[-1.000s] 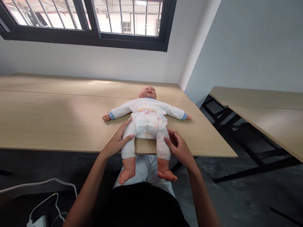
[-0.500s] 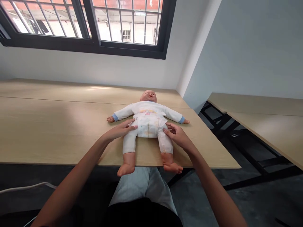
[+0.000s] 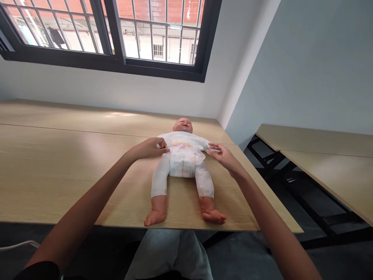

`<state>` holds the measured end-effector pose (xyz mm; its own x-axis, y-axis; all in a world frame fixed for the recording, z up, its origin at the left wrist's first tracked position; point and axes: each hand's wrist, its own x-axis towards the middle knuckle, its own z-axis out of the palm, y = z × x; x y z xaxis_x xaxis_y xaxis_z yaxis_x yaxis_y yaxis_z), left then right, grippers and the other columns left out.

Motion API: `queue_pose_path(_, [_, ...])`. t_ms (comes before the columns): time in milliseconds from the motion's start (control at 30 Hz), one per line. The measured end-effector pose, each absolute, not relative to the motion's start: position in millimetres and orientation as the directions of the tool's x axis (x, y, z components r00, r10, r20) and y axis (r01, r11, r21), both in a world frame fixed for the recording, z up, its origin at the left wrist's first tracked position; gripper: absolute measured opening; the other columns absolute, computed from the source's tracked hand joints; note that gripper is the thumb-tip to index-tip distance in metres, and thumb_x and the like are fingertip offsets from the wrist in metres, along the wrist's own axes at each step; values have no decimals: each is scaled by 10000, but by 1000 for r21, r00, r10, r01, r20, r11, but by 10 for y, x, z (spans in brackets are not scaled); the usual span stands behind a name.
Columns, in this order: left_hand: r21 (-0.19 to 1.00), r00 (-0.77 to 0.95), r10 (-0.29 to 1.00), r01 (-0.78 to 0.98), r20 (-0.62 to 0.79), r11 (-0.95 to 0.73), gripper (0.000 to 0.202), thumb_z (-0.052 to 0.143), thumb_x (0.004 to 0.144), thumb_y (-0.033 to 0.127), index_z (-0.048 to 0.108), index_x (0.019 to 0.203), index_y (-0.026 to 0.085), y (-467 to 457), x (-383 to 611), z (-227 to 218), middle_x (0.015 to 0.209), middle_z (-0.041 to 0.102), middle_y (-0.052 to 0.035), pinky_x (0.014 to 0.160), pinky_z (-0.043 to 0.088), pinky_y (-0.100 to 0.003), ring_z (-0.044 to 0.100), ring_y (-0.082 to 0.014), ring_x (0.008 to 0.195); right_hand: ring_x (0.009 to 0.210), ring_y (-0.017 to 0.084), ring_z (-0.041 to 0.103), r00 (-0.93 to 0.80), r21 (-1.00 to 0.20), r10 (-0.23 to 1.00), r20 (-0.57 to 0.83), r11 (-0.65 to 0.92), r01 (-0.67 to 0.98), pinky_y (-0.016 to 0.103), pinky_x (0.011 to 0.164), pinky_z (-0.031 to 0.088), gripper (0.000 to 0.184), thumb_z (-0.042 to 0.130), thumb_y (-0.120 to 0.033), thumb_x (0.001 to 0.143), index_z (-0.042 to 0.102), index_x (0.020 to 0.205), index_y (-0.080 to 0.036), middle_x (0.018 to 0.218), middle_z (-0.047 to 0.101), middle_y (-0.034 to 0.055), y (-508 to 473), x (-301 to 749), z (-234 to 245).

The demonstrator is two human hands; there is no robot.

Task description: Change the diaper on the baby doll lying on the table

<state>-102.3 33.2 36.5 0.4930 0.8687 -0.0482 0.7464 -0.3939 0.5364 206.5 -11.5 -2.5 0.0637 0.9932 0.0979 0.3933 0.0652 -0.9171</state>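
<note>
A baby doll (image 3: pixel 184 138) lies on its back on the wooden table (image 3: pixel 72 179), head away from me and feet near the front edge. It wears a white top with a coloured print and a white diaper (image 3: pixel 182 162). My left hand (image 3: pixel 150 148) is at the doll's side near the top's hem, thumb and fingers apart, partly covering the arm on that side. On the other side, my right hand (image 3: pixel 223 156) hovers by the doll's other arm with its fingers stretched out, hiding that arm's end. Neither hand visibly grips anything.
Beyond the table is a white wall with a dark-framed, barred window (image 3: pixel 160 35). A second table (image 3: pixel 329 163) stands to the right across a gap, with black metal legs (image 3: pixel 305 210) beneath. A white cable (image 3: pixel 19 245) shows at the lower left.
Both hands have moved up from the doll's thighs to beside its waist and arms. The view has shifted slightly, so the doll and table edge sit lower.
</note>
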Motion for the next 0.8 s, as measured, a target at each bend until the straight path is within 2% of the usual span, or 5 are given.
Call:
queue_pose_path(200, [268, 583, 802, 800, -133, -537, 368, 596, 742, 558, 590, 754, 191, 488, -548, 706, 862, 648, -62, 608, 343, -285, 573, -217, 761, 745, 163, 557, -363, -661, 932, -15, 263, 703, 268, 633, 402, 375, 660, -540, 790, 615, 793, -167, 830, 635, 32, 269, 1770, 484])
queue_pose_path(367, [261, 589, 774, 804, -232, -534, 448, 573, 728, 630, 556, 692, 184, 694, -477, 622, 759, 638, -58, 583, 333, -285, 554, -199, 688, 624, 135, 459, -438, -430, 879, -190, 327, 842, 270, 543, 285, 444, 641, -555, 824, 492, 640, -179, 690, 568, 5, 453, 1585, 573])
queue_pose_path(467, [395, 548, 738, 826, -393, -403, 557, 543, 716, 727, 581, 684, 172, 833, -677, 625, 805, 680, -93, 602, 420, -283, 601, -214, 714, 599, 145, 508, -374, -476, 895, -242, 227, 850, 267, 545, 352, 565, 501, -681, 875, 516, 628, -173, 698, 620, 43, 588, 1741, 455])
queue_pose_path(633, [490, 375, 700, 871, -608, -41, 694, 559, 637, 813, 649, 845, 156, 1020, -902, 515, 1037, 705, -192, 670, 551, -358, 670, -318, 893, 618, 224, 640, -155, -581, 811, -564, -257, 773, 303, 539, 519, 774, 253, -834, 854, 601, 703, -159, 700, 671, 137, 788, 2061, 94])
queue_pose_path(800, [649, 441, 731, 760, -520, 4, 764, 545, 626, 845, 637, 913, 143, 1139, -884, 260, 954, 728, -180, 806, 546, -341, 683, -307, 936, 923, 219, 681, -395, -923, 845, -361, -262, 282, 295, 787, 580, 608, 506, -767, 828, 658, 1029, -214, 974, 718, 82, 793, 2002, -153])
